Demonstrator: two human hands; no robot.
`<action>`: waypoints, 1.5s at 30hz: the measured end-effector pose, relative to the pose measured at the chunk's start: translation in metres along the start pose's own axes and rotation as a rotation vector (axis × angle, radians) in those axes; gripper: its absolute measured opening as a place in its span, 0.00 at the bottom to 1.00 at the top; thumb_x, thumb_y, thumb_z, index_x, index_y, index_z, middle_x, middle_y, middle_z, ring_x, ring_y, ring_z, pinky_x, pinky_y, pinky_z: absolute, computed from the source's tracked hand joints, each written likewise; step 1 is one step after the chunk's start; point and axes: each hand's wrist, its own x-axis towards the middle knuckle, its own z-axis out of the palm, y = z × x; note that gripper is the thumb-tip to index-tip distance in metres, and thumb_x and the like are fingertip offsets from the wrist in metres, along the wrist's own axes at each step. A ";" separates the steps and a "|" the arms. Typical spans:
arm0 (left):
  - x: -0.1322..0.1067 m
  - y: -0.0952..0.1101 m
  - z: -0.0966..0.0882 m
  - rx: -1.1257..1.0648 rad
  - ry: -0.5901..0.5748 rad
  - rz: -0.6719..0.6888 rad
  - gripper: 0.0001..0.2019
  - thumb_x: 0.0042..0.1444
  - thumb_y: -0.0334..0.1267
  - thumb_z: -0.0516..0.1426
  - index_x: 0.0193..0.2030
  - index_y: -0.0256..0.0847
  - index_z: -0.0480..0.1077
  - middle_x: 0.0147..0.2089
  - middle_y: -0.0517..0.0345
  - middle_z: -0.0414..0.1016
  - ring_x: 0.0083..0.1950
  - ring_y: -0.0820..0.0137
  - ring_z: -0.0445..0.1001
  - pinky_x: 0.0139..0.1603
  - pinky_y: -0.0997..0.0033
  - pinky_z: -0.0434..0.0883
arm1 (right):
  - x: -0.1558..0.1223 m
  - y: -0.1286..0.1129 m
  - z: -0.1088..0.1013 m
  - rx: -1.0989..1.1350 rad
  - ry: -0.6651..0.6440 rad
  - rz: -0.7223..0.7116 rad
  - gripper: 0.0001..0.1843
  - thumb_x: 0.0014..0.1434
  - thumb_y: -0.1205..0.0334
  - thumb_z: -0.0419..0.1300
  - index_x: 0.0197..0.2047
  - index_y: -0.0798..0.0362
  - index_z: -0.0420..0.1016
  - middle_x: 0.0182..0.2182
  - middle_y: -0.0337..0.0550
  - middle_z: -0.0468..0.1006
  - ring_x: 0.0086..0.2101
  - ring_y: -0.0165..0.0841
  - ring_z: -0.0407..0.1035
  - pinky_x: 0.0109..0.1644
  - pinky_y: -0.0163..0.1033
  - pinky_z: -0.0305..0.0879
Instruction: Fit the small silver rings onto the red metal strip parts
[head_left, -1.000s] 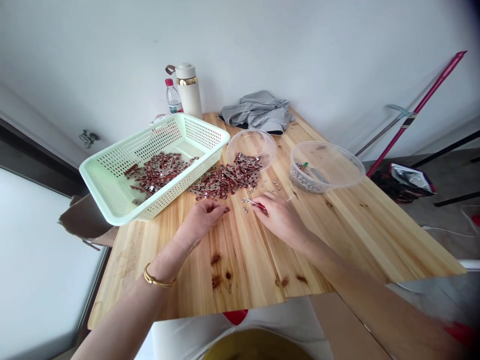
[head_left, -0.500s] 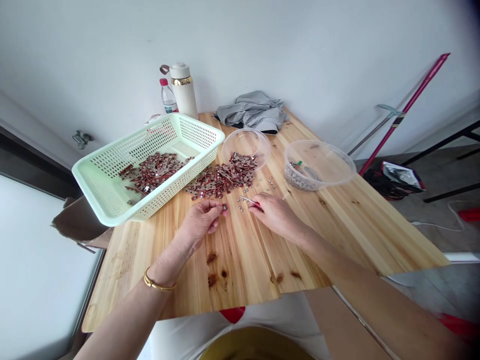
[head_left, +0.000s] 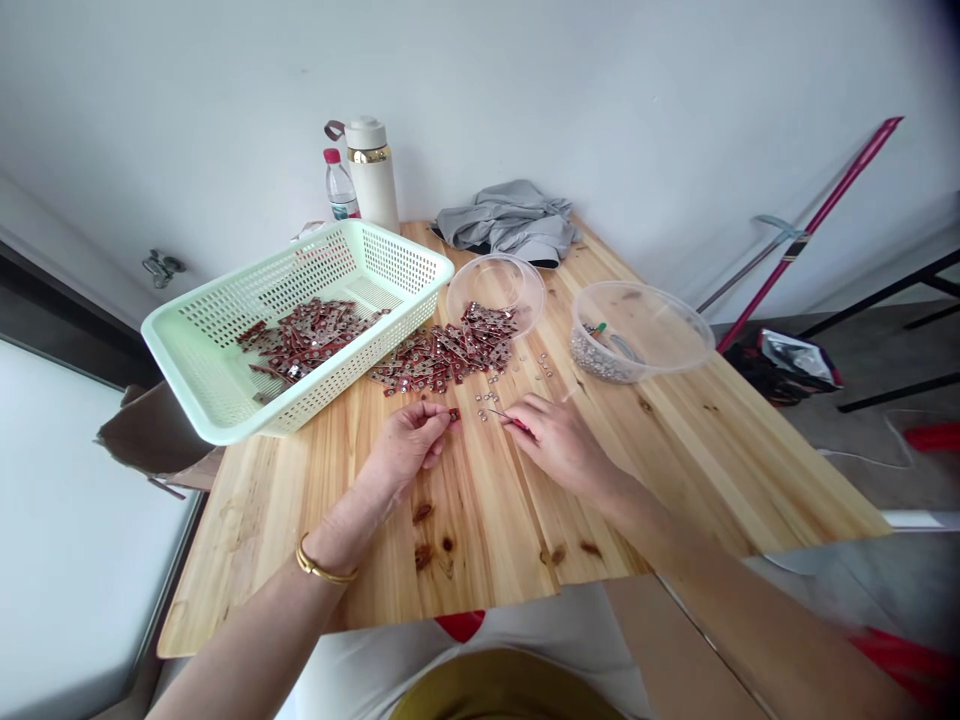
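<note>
My left hand [head_left: 409,440] pinches a small red-brown strip piece [head_left: 454,415] with a bright metal spot, just above the wooden table. My right hand [head_left: 559,440] is closed round a thin pointed metal tool [head_left: 511,421] with a red grip; its exact kind is too small to make out. The tool's tip points left, over several small metal nuts [head_left: 482,399] scattered on the wood. Beyond both hands lies a heap of red-brown strip pieces [head_left: 442,358], part of it spilling from a clear tub on its side [head_left: 529,285].
A pale green basket [head_left: 300,405] holding more strips stands at the left. On the right is a clear tub [head_left: 660,365] with small metal parts. A white flask [head_left: 373,185], a plastic bottle [head_left: 340,190] and grey cloth [head_left: 517,220] are at the back of the table [head_left: 495,540].
My right hand has turned slightly and shifted a little right and down, drawing the tool's tip with it. My left hand still pinches the strip piece. The camera view has shifted slightly.
</note>
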 end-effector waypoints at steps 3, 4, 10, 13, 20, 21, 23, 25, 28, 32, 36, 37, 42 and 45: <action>0.000 -0.001 0.000 0.006 0.015 -0.006 0.16 0.43 0.44 0.66 0.31 0.36 0.69 0.28 0.58 0.74 0.19 0.83 0.58 0.16 0.82 0.50 | -0.007 -0.003 -0.007 0.085 0.002 -0.001 0.07 0.64 0.66 0.55 0.38 0.51 0.74 0.37 0.44 0.77 0.37 0.35 0.73 0.42 0.40 0.67; 0.001 -0.001 0.000 0.007 0.017 -0.010 0.16 0.43 0.44 0.66 0.32 0.36 0.68 0.28 0.58 0.75 0.19 0.83 0.58 0.16 0.82 0.50 | -0.007 -0.004 -0.010 0.121 0.022 0.018 0.07 0.64 0.66 0.55 0.38 0.51 0.74 0.36 0.44 0.78 0.37 0.35 0.73 0.42 0.39 0.67; 0.001 -0.001 0.000 0.004 0.003 -0.013 0.16 0.43 0.45 0.67 0.32 0.37 0.68 0.29 0.58 0.75 0.19 0.83 0.58 0.16 0.82 0.50 | 0.000 -0.003 -0.012 0.131 0.039 0.115 0.05 0.62 0.65 0.58 0.35 0.51 0.75 0.33 0.42 0.79 0.34 0.34 0.72 0.39 0.39 0.66; 0.000 -0.001 -0.001 0.001 -0.008 -0.003 0.17 0.43 0.45 0.67 0.32 0.36 0.68 0.29 0.58 0.75 0.19 0.83 0.58 0.16 0.82 0.50 | 0.002 -0.003 -0.006 0.115 -0.053 0.107 0.05 0.61 0.65 0.59 0.33 0.51 0.74 0.33 0.41 0.77 0.34 0.33 0.71 0.38 0.38 0.65; -0.002 0.001 -0.003 -0.043 -0.034 -0.011 0.17 0.44 0.46 0.67 0.32 0.37 0.68 0.30 0.59 0.76 0.19 0.83 0.58 0.16 0.82 0.51 | 0.012 -0.030 -0.007 0.292 0.023 0.195 0.04 0.61 0.62 0.59 0.34 0.51 0.73 0.32 0.40 0.77 0.32 0.32 0.70 0.36 0.36 0.64; -0.002 0.001 -0.003 -0.050 -0.041 -0.009 0.17 0.44 0.46 0.67 0.33 0.37 0.68 0.31 0.58 0.76 0.19 0.83 0.58 0.16 0.82 0.51 | 0.015 -0.037 -0.007 0.379 0.063 0.226 0.05 0.61 0.60 0.58 0.36 0.50 0.74 0.33 0.40 0.77 0.32 0.31 0.70 0.35 0.35 0.65; -0.003 0.000 -0.003 -0.066 -0.056 0.000 0.18 0.44 0.46 0.67 0.34 0.37 0.68 0.32 0.58 0.77 0.20 0.83 0.59 0.16 0.82 0.53 | 0.020 -0.050 -0.005 0.504 0.100 0.281 0.07 0.61 0.57 0.58 0.36 0.50 0.74 0.32 0.39 0.78 0.31 0.31 0.71 0.35 0.35 0.65; -0.004 -0.001 -0.003 -0.078 -0.072 0.010 0.18 0.45 0.47 0.67 0.36 0.37 0.68 0.33 0.57 0.77 0.20 0.82 0.61 0.16 0.82 0.54 | 0.025 -0.059 0.001 0.567 0.102 0.301 0.06 0.60 0.58 0.59 0.36 0.51 0.74 0.29 0.38 0.78 0.29 0.31 0.70 0.34 0.34 0.65; -0.006 -0.001 -0.004 -0.031 -0.094 0.017 0.18 0.47 0.47 0.65 0.36 0.37 0.67 0.31 0.59 0.76 0.20 0.81 0.62 0.16 0.81 0.56 | 0.028 -0.064 0.008 0.545 0.119 0.301 0.04 0.59 0.61 0.59 0.34 0.51 0.73 0.25 0.36 0.77 0.26 0.29 0.69 0.31 0.33 0.64; -0.005 0.002 -0.009 0.174 -0.107 0.036 0.15 0.50 0.47 0.63 0.36 0.38 0.69 0.21 0.66 0.68 0.18 0.79 0.60 0.17 0.78 0.57 | 0.031 -0.061 0.006 0.384 0.145 0.214 0.03 0.57 0.65 0.59 0.32 0.51 0.72 0.24 0.35 0.75 0.25 0.28 0.67 0.30 0.32 0.61; 0.001 0.003 -0.016 0.341 -0.094 0.189 0.10 0.51 0.42 0.62 0.36 0.38 0.74 0.24 0.63 0.70 0.23 0.77 0.64 0.23 0.77 0.61 | 0.033 -0.055 0.000 0.232 0.097 0.079 0.04 0.57 0.68 0.58 0.33 0.50 0.72 0.27 0.37 0.76 0.28 0.29 0.68 0.33 0.33 0.62; 0.003 0.003 -0.018 0.365 -0.106 0.231 0.09 0.52 0.41 0.62 0.36 0.38 0.75 0.26 0.60 0.72 0.27 0.75 0.68 0.27 0.76 0.63 | 0.033 -0.053 0.000 0.209 0.076 0.048 0.04 0.58 0.68 0.58 0.33 0.50 0.71 0.28 0.38 0.76 0.29 0.30 0.69 0.34 0.34 0.62; 0.008 -0.002 -0.022 0.406 -0.149 0.238 0.07 0.50 0.36 0.61 0.36 0.38 0.77 0.26 0.58 0.73 0.34 0.70 0.72 0.33 0.74 0.66 | 0.031 -0.050 0.004 0.195 0.011 0.002 0.04 0.61 0.67 0.56 0.34 0.50 0.70 0.31 0.41 0.77 0.31 0.31 0.70 0.36 0.35 0.63; 0.007 -0.003 -0.021 0.376 -0.133 0.194 0.05 0.48 0.34 0.62 0.33 0.37 0.76 0.26 0.59 0.73 0.30 0.73 0.69 0.30 0.76 0.63 | 0.029 -0.050 0.008 0.210 0.022 0.016 0.04 0.61 0.66 0.57 0.33 0.50 0.70 0.31 0.40 0.76 0.31 0.32 0.70 0.36 0.36 0.64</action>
